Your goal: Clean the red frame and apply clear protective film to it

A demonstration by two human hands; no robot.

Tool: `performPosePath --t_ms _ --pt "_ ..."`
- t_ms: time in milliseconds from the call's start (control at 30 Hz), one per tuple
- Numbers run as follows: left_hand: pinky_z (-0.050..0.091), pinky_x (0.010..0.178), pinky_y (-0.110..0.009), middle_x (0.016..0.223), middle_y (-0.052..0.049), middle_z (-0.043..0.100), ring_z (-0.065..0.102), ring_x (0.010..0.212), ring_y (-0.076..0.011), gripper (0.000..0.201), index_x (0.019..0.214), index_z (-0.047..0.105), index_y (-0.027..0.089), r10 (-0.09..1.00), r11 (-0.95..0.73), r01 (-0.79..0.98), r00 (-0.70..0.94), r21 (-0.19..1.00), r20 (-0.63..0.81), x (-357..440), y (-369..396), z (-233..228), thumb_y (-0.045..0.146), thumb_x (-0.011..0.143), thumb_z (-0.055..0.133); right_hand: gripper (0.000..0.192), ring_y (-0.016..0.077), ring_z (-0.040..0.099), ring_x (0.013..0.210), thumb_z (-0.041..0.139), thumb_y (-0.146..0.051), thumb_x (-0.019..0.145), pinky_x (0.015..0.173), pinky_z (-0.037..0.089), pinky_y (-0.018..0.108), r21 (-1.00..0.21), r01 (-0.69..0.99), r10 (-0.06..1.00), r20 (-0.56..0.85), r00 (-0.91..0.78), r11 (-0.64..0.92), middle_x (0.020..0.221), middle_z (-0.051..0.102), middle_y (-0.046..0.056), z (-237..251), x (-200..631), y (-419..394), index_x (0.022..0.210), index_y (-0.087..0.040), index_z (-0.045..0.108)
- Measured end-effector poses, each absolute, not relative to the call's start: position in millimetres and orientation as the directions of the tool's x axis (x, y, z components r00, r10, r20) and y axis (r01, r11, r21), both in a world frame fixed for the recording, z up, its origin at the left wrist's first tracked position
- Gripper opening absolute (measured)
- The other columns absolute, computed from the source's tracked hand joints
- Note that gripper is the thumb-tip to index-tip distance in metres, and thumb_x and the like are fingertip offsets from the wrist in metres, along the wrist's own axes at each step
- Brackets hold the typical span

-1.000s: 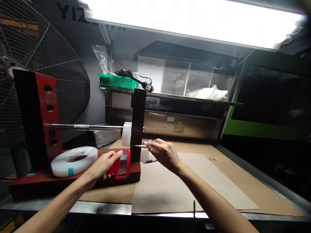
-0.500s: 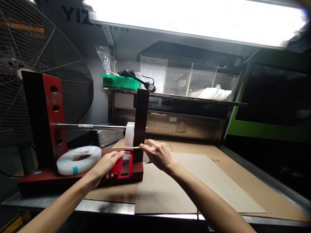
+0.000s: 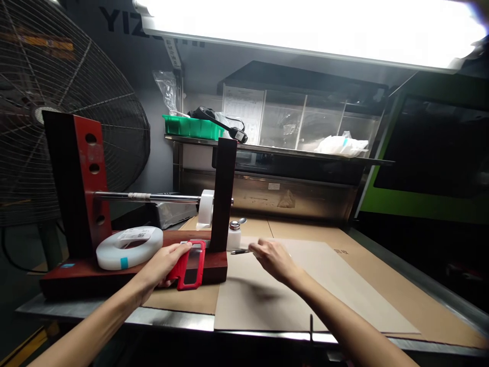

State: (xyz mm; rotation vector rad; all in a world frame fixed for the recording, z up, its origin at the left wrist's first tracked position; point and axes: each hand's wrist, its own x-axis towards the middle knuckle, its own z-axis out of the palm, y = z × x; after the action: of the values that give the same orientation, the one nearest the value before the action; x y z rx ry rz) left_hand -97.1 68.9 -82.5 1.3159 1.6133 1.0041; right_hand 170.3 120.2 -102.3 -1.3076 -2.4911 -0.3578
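My left hand (image 3: 167,262) is closed around the lower left side of a red plastic frame (image 3: 202,265) with a rectangular opening, held up in front of the stand's base. My right hand (image 3: 273,256) is over the pale sheet, its fingers pinched together; what they hold, if anything, is hidden. By those fingertips lies a dark pen (image 3: 240,251); I cannot tell whether they touch it. Behind the pen stands a white bottle (image 3: 234,238) with a metal top and its lid flipped up.
A dark red stand (image 3: 225,204) carries a metal rod (image 3: 171,198) with a small white roll (image 3: 206,209). On its base lies a big roll of clear film (image 3: 105,255). A large fan (image 3: 126,117) is at left. A shelf holds a green tray (image 3: 191,128).
My right hand has moved right and down, away from the red frame; the thin stick at its fingertips no longer shows. The red frame has tilted and dropped slightly. The white bottle has come into view.
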Motion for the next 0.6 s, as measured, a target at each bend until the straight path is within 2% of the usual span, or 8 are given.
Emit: performPosePath --t_ms 100,200,300,400,500,567,600 --pt "0.016 0.04 -0.021 0.048 0.004 0.042 0.032 0.041 -0.011 0.056 0.09 0.058 0.019 0.993 0.098 0.389 -0.096 0.916 -0.066 -99 63 -83 0.069 0.069 0.046 0.015 0.0165 0.057 0.06 0.06 -0.009 0.074 0.055 0.037 0.026 -0.082 0.823 0.799 0.312 -0.514 0.562 0.069 0.067 0.006 -131 196 124 0.079 -0.019 0.071" --pt "0.018 0.038 -0.023 0.046 0.006 0.037 0.031 0.039 -0.0127 0.055 0.083 0.058 0.02 0.999 0.02 0.454 -0.041 0.891 -0.001 -97 59 -83 0.071 0.069 0.042 0.01 0.0175 0.058 0.062 0.064 -0.009 0.07 0.058 0.041 0.028 -0.255 0.784 0.816 0.308 -0.49 0.567 0.067 0.066 0.007 -137 201 125 0.071 -0.016 0.072" --pt "0.026 0.04 -0.026 0.05 0.005 0.037 0.036 0.043 -0.0147 0.049 0.074 0.056 0.022 0.994 -0.092 0.544 0.007 0.834 0.106 -91 53 -80 0.069 0.071 0.044 0.018 0.0159 0.06 0.067 0.055 -0.018 0.082 0.063 0.044 0.027 -0.442 0.686 0.816 0.339 -0.469 0.578 0.073 0.068 0.007 -120 184 121 0.079 -0.013 0.072" --pt "0.032 0.051 -0.027 0.054 0.003 0.042 0.041 0.053 -0.0159 0.042 0.063 0.05 0.023 0.972 -0.214 0.63 0.059 0.746 0.229 -84 44 -76 0.064 0.073 0.05 0.03 0.0113 0.057 0.062 0.051 -0.036 0.088 0.057 0.044 0.022 -0.618 0.526 0.798 0.32 -0.511 0.585 0.07 0.066 0.003 -93 156 110 0.089 -0.014 0.071" --pt "0.032 0.055 -0.029 0.055 0.003 0.045 0.042 0.054 -0.016 0.041 0.058 0.044 0.023 0.914 -0.356 0.753 0.158 0.553 0.374 -81 35 -74 0.06 0.075 0.05 0.031 0.0079 0.048 0.054 0.061 -0.043 0.08 0.05 0.039 0.02 -0.87 0.197 0.752 0.253 -0.609 0.452 0.062 0.058 -0.001 -73 133 98 0.083 -0.015 0.071" --pt "0.031 0.054 -0.029 0.057 0.002 0.047 0.043 0.051 -0.0153 0.039 0.059 0.043 0.023 0.851 -0.442 0.819 0.254 0.366 0.46 -83 32 -74 0.056 0.079 0.048 0.028 0.007 0.045 0.052 0.068 -0.042 0.074 0.049 0.036 0.02 -0.948 0.039 0.703 0.206 -0.681 0.316 0.058 0.055 -0.003 -66 125 91 0.077 -0.014 0.071" --pt "0.03 0.053 -0.029 0.058 0.002 0.048 0.044 0.051 -0.0148 0.037 0.06 0.044 0.023 0.819 -0.476 0.833 0.303 0.282 0.488 -84 32 -74 0.054 0.081 0.047 0.028 0.0068 0.045 0.052 0.07 -0.041 0.071 0.05 0.036 0.019 -0.958 0.015 0.681 0.192 -0.707 0.286 0.058 0.055 -0.003 -65 124 88 0.075 -0.014 0.071"
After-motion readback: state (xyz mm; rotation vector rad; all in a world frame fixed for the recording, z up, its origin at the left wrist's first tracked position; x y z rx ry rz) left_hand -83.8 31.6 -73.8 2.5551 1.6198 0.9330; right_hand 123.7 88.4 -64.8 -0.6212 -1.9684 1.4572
